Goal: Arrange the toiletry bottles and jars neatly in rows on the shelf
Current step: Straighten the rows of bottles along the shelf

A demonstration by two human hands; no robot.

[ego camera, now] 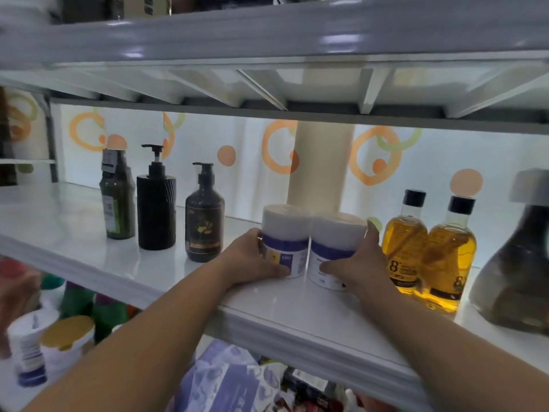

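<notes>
Two white jars, left jar (pixel 285 242) and right jar (pixel 337 251), stand upright and touching on the shelf (pixel 89 233). Probably rigid plastic, moderately heavy, slick labels: hold low on the sidewalls. Left hand (pixel 252 260) wraps the left jar's outer side; right hand (pixel 356 263) wraps the right jar's. Amber oil bottles (pixel 427 251) just right of the jars, brown pump bottle (pixel 204 221) just left.

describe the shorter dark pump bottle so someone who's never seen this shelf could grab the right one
Look at the white shelf with hands on two white jars. Left of those jars stand three dark bottles in a row. Take the brown pump bottle nearest the jars: it is the shortest, rounded at the shoulders, with a gold design on its label, unlike the taller ribbed black pump bottle beside it.
</notes>
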